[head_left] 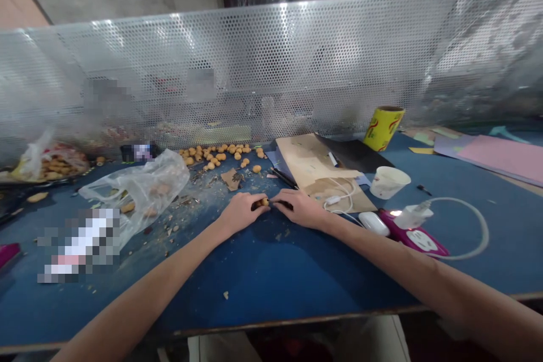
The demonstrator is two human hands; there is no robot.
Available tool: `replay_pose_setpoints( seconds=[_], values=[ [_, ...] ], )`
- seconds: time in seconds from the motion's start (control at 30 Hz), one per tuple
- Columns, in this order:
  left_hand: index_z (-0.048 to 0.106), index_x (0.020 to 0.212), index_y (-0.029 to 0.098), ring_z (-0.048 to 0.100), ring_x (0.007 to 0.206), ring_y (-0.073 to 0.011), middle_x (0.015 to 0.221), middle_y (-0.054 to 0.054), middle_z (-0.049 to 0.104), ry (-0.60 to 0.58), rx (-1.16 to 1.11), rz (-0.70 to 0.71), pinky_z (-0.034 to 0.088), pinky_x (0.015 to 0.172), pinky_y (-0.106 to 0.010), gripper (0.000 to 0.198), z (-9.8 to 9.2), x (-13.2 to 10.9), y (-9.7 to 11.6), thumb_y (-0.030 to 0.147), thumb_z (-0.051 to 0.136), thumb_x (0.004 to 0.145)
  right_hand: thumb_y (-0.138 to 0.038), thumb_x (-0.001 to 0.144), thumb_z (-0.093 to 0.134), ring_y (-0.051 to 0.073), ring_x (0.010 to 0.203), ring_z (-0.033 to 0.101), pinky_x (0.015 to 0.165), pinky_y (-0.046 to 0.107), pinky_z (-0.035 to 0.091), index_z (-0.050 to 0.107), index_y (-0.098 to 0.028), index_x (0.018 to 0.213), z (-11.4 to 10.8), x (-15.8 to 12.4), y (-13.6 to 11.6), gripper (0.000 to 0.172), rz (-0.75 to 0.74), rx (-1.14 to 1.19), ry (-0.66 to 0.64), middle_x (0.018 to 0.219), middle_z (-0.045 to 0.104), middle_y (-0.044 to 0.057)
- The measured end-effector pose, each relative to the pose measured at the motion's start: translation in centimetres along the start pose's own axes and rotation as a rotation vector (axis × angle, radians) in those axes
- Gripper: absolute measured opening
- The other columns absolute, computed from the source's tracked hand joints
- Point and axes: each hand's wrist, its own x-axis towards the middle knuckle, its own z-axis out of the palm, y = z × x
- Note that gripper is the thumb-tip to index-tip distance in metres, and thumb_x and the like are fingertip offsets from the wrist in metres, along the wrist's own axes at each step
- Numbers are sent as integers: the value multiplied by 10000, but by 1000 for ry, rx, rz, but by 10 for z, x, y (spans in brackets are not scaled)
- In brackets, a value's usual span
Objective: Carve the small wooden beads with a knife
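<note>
Near the middle of the blue table, my left hand (241,214) is closed round a small tan gourd (265,202), one end of it showing between thumb and fingers. My right hand (302,207) pinches a thin dark pointed tool (275,201), most of it covered by the fingers. Its tip meets or nearly meets the gourd's end; I cannot tell which. Beyond my hands lies a loose pile of similar small gourds (220,153). A torn piece of brown cardboard (231,179) rests just behind my left hand.
At left are a clear plastic bag (144,189), a blurred-out flat object (82,246) and a bag of gourds (55,164). To the right stand a paper cup (389,182), yellow roll (384,128) and purple power strip (424,240) with a white cable. A perforated metal screen (271,68) closes the back.
</note>
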Motion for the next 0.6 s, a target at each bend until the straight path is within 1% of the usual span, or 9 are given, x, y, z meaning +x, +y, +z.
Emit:
replay_pose_setpoints(
  seconds=[0.1, 0.23, 0.33, 0.4, 0.47, 0.53, 0.6],
  values=[
    [698, 1091, 225, 634, 719, -197, 810, -40, 708, -3, -24, 13, 456, 696, -267, 321, 0, 5, 1, 448, 571, 898, -182, 923, 508, 179, 840, 667, 788, 286, 495, 685, -200, 1016, 0, -3, 2, 200, 40, -26, 26, 947, 722, 64],
    [708, 1020, 219, 629, 655, -176, 770, -23, 710, -3, -60, 42, 433, 638, -249, 264, -1, 8, 2, 403, 548, 920, -204, 917, 526, 146, 704, 654, 696, 245, 473, 674, -214, 1002, 5, -4, 5, 171, 115, -56, 46, 846, 726, 23],
    [706, 1063, 229, 640, 657, -168, 824, -19, 732, -15, -92, 62, 432, 638, -243, 271, -1, 10, 0, 400, 553, 920, -193, 904, 522, 145, 694, 634, 678, 238, 450, 656, -203, 966, 7, -5, 6, 147, 99, -78, 51, 821, 709, 30],
    [699, 1119, 235, 654, 684, -175, 869, -25, 743, -15, -94, 53, 445, 663, -246, 299, 0, 10, -2, 403, 559, 916, -180, 889, 523, 145, 673, 615, 662, 237, 435, 645, -201, 926, 6, -5, 6, 129, 87, -95, 64, 784, 690, 28],
    [697, 1135, 234, 662, 699, -181, 886, -31, 747, -11, -92, 35, 455, 683, -252, 313, 1, 11, -3, 408, 558, 915, -173, 879, 525, 138, 631, 590, 638, 233, 420, 634, -203, 906, 5, -6, 7, 116, 92, -95, 68, 738, 669, 16],
    [692, 1144, 228, 666, 717, -185, 899, -38, 747, -9, -88, 28, 461, 698, -257, 323, 2, 10, -4, 412, 554, 917, -167, 881, 519, 135, 614, 581, 628, 231, 413, 623, -203, 914, 5, -7, 8, 115, 100, -85, 53, 718, 658, 9],
    [691, 1135, 222, 668, 737, -194, 883, -48, 741, -11, -60, 38, 462, 700, -264, 322, 3, 10, -3, 415, 550, 919, -164, 891, 503, 140, 641, 593, 645, 232, 415, 615, -205, 926, 5, -7, 9, 125, 94, -89, 20, 735, 660, 12]
  ],
)
